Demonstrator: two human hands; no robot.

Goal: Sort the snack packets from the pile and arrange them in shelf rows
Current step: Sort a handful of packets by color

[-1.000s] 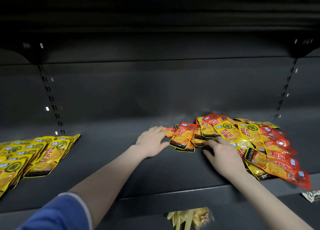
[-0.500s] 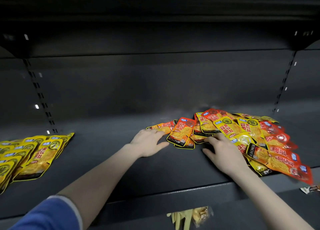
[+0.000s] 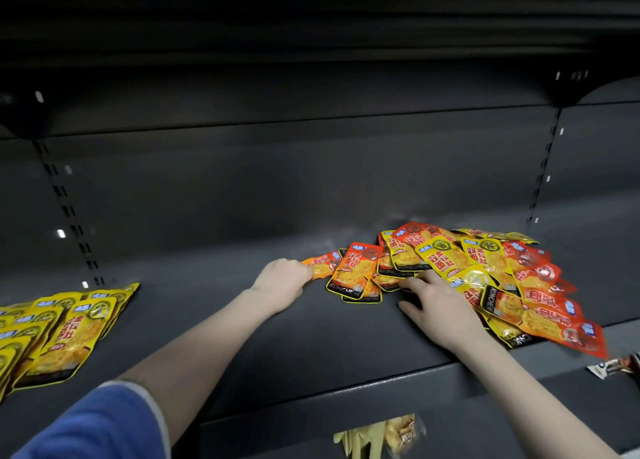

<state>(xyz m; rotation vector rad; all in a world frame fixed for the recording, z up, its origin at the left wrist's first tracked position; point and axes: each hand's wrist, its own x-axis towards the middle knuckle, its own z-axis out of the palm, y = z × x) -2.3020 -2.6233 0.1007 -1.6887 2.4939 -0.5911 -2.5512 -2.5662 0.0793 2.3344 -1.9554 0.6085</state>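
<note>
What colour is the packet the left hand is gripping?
Orange, with red print; the left hand grips the packet at the pile's left edge, head view.

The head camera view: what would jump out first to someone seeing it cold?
The bright heap of orange and yellow snack packets on the right of the dark shelf, with the right hand resting at its near edge. The left hand pinches an orange packet at the heap's left tip. Far left lie neat overlapping rows of yellow packets.
</note>
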